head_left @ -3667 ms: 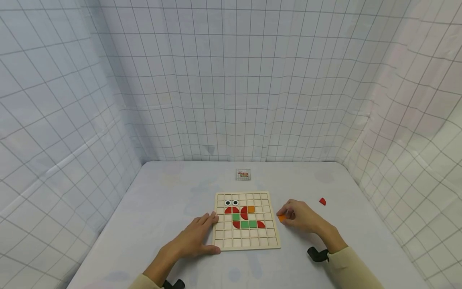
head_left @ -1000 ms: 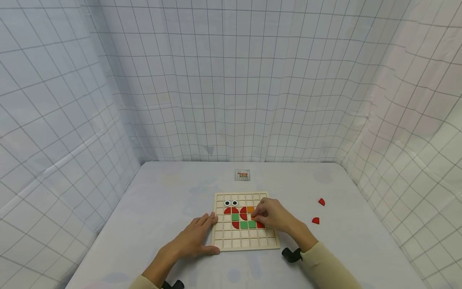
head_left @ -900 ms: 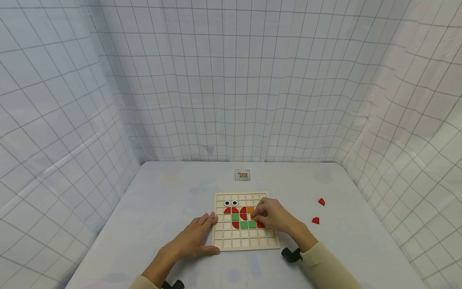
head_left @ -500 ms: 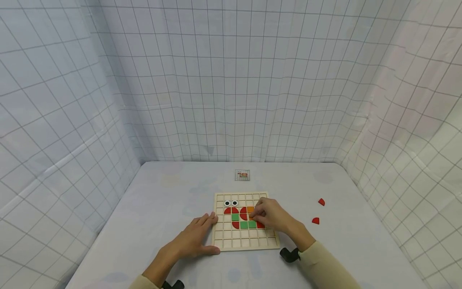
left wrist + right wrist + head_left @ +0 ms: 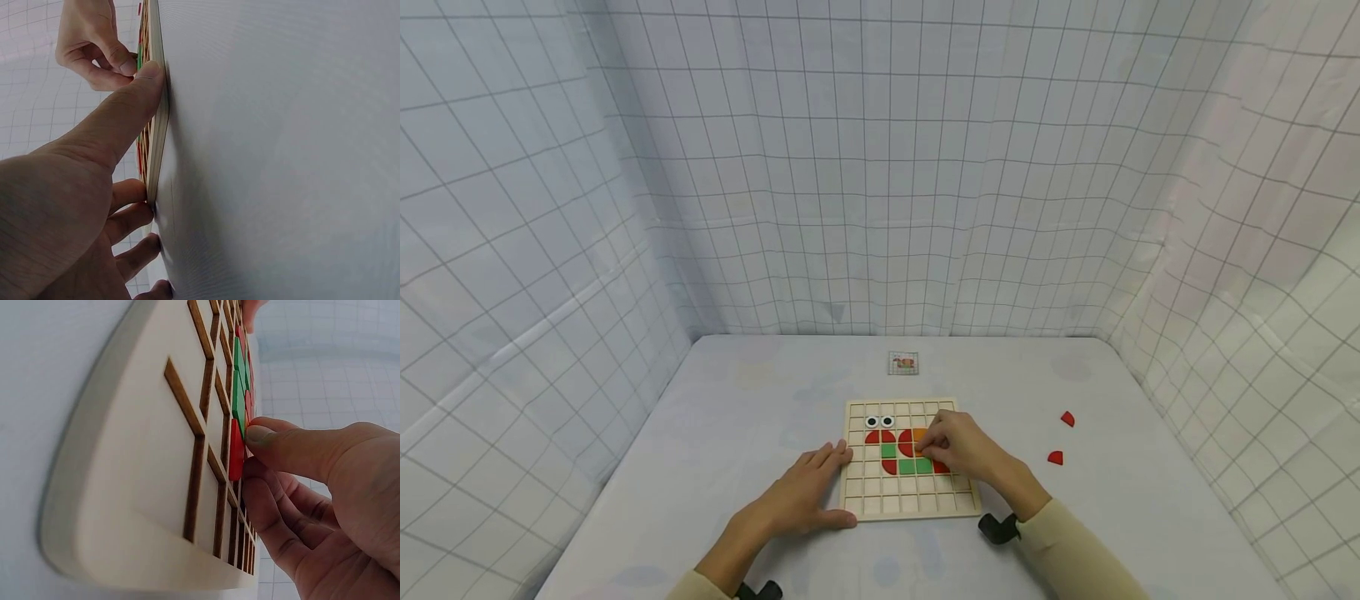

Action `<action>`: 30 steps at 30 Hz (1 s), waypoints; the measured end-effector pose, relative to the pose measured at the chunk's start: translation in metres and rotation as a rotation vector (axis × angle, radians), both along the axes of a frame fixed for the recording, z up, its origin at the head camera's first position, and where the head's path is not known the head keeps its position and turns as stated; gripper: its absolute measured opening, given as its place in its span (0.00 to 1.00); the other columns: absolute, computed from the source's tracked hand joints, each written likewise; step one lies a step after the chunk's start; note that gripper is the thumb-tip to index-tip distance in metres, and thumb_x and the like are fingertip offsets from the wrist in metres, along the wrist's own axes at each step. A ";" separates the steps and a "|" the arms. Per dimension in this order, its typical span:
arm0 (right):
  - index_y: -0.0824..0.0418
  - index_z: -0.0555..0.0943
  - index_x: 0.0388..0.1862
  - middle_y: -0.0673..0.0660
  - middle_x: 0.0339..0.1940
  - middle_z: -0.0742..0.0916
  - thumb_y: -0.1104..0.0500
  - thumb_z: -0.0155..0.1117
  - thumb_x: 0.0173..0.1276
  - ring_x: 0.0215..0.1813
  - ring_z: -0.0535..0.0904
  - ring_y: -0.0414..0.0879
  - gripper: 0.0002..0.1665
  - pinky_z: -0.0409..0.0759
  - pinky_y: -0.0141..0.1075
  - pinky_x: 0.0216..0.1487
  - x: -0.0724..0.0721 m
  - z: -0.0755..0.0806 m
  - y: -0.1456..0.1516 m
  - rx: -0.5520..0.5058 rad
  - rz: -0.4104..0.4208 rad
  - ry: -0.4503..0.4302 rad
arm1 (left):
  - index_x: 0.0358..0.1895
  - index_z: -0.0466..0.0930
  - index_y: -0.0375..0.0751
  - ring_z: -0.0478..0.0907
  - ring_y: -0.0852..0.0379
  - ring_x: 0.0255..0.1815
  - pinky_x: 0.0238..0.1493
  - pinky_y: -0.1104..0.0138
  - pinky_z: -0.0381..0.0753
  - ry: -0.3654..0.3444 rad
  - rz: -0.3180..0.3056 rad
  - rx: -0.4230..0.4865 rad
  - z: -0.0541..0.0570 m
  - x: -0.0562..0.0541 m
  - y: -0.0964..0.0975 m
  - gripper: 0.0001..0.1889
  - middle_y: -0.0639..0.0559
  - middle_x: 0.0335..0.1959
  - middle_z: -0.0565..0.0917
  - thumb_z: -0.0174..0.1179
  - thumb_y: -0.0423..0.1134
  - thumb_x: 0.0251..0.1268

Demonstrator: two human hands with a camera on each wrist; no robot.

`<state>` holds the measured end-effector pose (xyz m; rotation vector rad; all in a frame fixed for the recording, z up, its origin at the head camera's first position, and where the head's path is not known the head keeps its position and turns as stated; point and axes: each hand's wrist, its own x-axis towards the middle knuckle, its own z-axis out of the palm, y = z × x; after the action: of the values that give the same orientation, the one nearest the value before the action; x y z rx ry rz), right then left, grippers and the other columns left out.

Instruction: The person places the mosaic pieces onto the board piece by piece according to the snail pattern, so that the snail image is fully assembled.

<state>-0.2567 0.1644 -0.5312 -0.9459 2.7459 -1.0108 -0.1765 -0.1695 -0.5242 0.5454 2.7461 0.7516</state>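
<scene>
The wooden grid board (image 5: 910,504) lies flat on the table. My left hand (image 5: 805,492) rests along its left edge, fingers spread and the thumb at the near left corner. My right hand (image 5: 966,450) pinches an orange tile (image 5: 918,448) down at a cell beneath another orange tile (image 5: 920,434); the fingers hide most of the lower one. Around them sit red quarter-circle tiles (image 5: 906,444), green square tiles (image 5: 907,467) and two round eye pieces (image 5: 880,422). In the right wrist view, my thumb and fingertips are close behind a red tile (image 5: 235,450).
Two loose red quarter-circle tiles (image 5: 1056,457) lie on the white table (image 5: 760,400) to the right of the board. Behind the board is a small picture card (image 5: 903,363). Grid-patterned curtains (image 5: 865,167) surround the table at the back and sides.
My right hand has carried the orange tile from beside the board onto it, then shifted slightly left. A second loose red tile, earlier out of sight, now shows. My left hand has stayed put.
</scene>
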 end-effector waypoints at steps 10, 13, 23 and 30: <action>0.59 0.99 0.48 0.51 0.45 0.91 0.68 0.79 0.79 0.45 0.81 0.34 0.07 0.84 0.28 0.45 -0.001 0.000 -0.001 0.005 0.003 -0.010 | 0.92 0.67 0.38 0.64 0.25 0.93 0.88 0.29 0.72 -0.007 0.003 -0.001 -0.002 0.000 -0.001 0.60 0.36 0.95 0.66 0.87 0.61 0.64; 0.59 0.99 0.48 0.51 0.44 0.91 0.68 0.79 0.79 0.44 0.82 0.34 0.07 0.85 0.28 0.45 -0.001 0.000 0.000 0.002 0.005 0.004 | 0.92 0.67 0.38 0.64 0.25 0.93 0.88 0.29 0.71 -0.006 -0.001 0.006 -0.003 0.000 -0.002 0.59 0.36 0.95 0.66 0.87 0.61 0.65; 0.56 0.98 0.51 0.47 0.43 0.91 0.62 0.79 0.81 0.42 0.82 0.34 0.05 0.86 0.30 0.46 0.000 0.001 0.010 0.069 -0.091 0.048 | 0.92 0.66 0.39 0.64 0.25 0.93 0.88 0.29 0.70 -0.004 -0.005 0.003 -0.002 0.000 -0.002 0.60 0.36 0.96 0.65 0.87 0.61 0.65; 0.55 0.97 0.53 0.47 0.45 0.91 0.61 0.80 0.81 0.43 0.82 0.36 0.07 0.85 0.29 0.45 -0.001 0.000 0.029 0.069 -0.159 0.055 | 0.92 0.66 0.38 0.64 0.25 0.93 0.88 0.28 0.71 -0.001 -0.004 0.003 -0.002 0.001 -0.002 0.60 0.36 0.96 0.65 0.87 0.61 0.65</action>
<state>-0.2579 0.1934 -0.5313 -0.7678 2.9199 -0.9173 -0.1760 -0.1714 -0.5258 0.5502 2.7425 0.7544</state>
